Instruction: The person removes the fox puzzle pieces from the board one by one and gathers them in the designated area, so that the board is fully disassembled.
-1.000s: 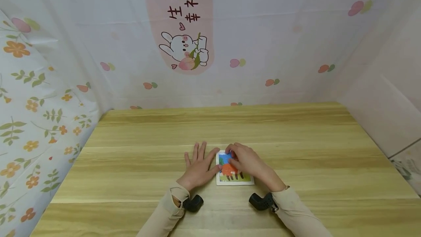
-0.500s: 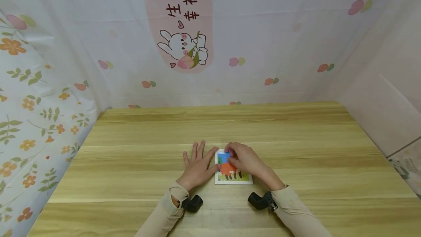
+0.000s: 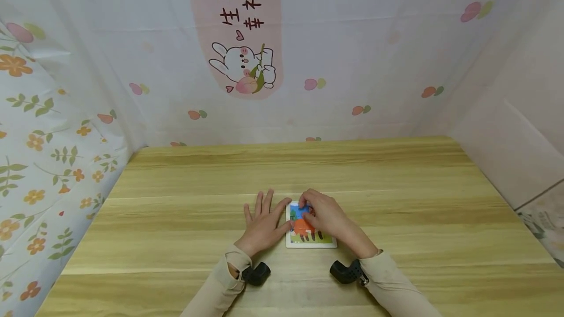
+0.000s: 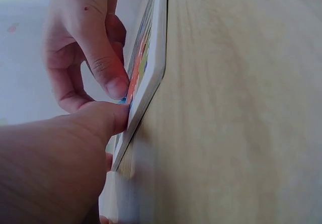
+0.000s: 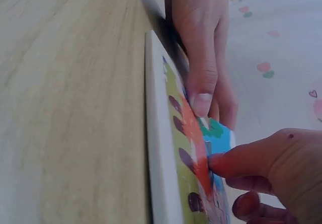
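A small framed jigsaw puzzle (image 3: 314, 245), with a white border and an orange animal on green under a blue sky, lies flat on the table. My left hand (image 3: 263, 226) rests at its left side, fingers spread. Its thumb presses the picture's left edge, and the index fingertip is at the upper left corner. From the right, my right hand (image 3: 328, 214) reaches over the puzzle, fingers curled, and pinches a blue puzzle piece (image 3: 302, 208) in the sky part between thumb and index finger. That hand covers the upper right of the picture. The piece's outline is mostly hidden.
The wood-grain table (image 3: 176, 209) extends around the puzzle. Behind it hangs a white printed cloth (image 3: 352, 38), and a floral cloth (image 3: 53, 160) hangs at the left. Black wrist-worn devices (image 3: 256, 274) sit beside both cuffs, near the tabletop.
My right thumb and index finger have shifted slightly on the blue part of the puzzle. The left hand keeps its place; the head view has moved a little.
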Motion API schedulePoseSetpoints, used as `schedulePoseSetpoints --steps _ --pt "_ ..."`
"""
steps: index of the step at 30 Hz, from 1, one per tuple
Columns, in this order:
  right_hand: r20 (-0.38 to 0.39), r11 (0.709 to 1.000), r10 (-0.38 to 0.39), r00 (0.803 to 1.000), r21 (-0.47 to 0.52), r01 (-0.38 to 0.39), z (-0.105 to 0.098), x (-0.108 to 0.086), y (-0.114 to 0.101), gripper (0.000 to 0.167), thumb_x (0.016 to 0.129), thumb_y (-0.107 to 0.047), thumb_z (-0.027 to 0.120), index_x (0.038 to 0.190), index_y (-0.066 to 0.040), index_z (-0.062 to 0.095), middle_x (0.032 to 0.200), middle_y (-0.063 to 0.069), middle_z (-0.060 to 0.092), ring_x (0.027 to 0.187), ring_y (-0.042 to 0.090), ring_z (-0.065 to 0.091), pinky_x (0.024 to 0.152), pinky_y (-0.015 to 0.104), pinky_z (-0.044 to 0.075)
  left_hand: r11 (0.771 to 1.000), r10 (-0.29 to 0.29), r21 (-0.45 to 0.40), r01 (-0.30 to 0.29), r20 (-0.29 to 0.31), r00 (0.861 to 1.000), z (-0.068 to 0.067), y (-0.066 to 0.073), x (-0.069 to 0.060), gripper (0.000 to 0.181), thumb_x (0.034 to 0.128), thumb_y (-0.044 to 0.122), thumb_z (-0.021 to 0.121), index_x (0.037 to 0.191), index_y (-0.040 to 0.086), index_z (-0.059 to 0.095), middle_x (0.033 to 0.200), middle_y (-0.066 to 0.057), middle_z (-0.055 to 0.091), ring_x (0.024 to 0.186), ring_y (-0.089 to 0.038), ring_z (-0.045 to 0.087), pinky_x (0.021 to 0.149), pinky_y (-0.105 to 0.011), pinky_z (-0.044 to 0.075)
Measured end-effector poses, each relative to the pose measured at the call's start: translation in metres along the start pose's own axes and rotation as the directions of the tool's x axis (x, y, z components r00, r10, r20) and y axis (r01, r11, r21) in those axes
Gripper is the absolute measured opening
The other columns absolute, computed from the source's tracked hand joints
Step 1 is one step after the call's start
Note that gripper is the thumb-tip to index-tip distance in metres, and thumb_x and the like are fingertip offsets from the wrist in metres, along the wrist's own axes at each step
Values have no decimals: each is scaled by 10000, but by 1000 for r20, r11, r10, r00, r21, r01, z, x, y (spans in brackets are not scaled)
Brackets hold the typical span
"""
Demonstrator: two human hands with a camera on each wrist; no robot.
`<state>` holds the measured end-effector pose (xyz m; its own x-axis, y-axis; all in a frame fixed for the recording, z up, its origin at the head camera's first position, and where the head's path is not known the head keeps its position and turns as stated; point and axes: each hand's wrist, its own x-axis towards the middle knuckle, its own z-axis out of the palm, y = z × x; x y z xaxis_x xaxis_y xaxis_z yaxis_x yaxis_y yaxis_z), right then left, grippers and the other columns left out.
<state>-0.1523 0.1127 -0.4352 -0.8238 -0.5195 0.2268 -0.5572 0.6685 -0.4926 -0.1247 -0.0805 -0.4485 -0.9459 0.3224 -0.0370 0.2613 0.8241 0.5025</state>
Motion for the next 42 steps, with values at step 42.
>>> schedulePoseSetpoints --steps 42 --pt "-2 968 236 972 85 -235 -64 -18 56 261 755 -47 719 989 -36 604 678 -2 426 575 132 386 534 280 324 998 -2 -61 -2 -70 998 1 -1 -1 533 950 358 502 1430 157 391 1511 -225 113 1372 -418 -6 990 -670 -20"
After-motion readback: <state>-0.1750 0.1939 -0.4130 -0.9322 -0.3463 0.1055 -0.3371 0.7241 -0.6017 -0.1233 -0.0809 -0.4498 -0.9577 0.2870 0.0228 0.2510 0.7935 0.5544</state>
